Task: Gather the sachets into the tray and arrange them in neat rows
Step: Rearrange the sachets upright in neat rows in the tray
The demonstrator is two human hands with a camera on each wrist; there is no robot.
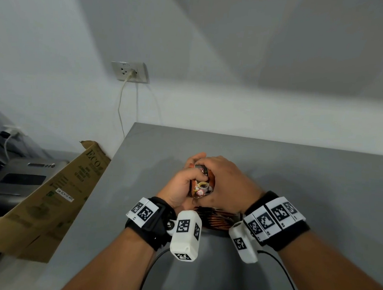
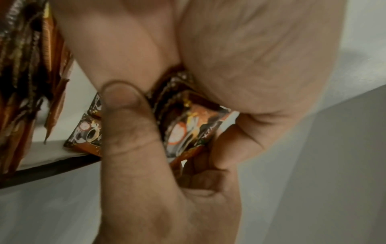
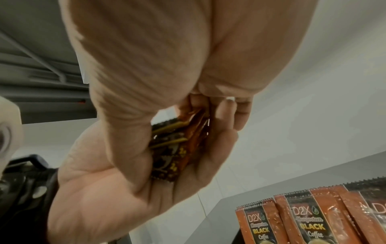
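The desk (image 1: 296, 173) runs grey and bare from the hands out to its far edge at the wall and to its left edge, where a cardboard box (image 1: 48, 199) leans beside it. Both hands meet above the desk's near middle. The left hand (image 1: 179, 189) has its grip clamped on a bundle of sachets (image 1: 202, 183), thumb (image 2: 127, 118) pressed across their printed faces and fingers curled behind. The right hand (image 1: 226, 183) arches over the bundle from the right, fingers curled round its top end, so its grip is clamped on the same sachets. Just below the wrists, more sachets stand in a row (image 3: 313, 217) in the tray (image 1: 215, 222), whose rim is mostly hidden by the wrist cameras.
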